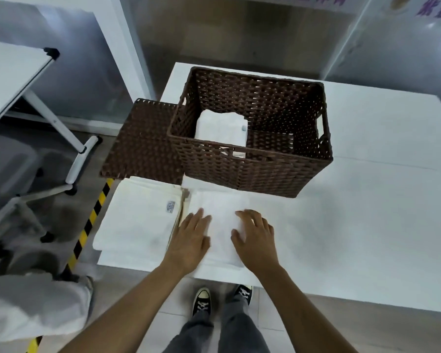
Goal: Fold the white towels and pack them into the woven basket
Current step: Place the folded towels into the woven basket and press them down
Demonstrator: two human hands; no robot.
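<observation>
Two bare hands are lying flat on a folded white towel at the near edge of the white table. The left hand is pressing the towel's left part with its fingers straight and close together, while the right hand is resting on the right part with its fingers spread and only slightly bent; neither is gripping anything. Just to the left of this towel a stack of white towels is sitting, touching it along one edge, with a small label showing on the top one. Behind both, the woven basket is standing upright on the table, dark brown and open at the top, and a folded towel is lying inside against its left wall. The basket's woven lid is resting beside it on the left, overhanging the table's edge and touching the far end of the stack. Below the table the person's black sneakers are showing on the floor, and a yellow-and-black striped tape is running along the floor on the left.
</observation>
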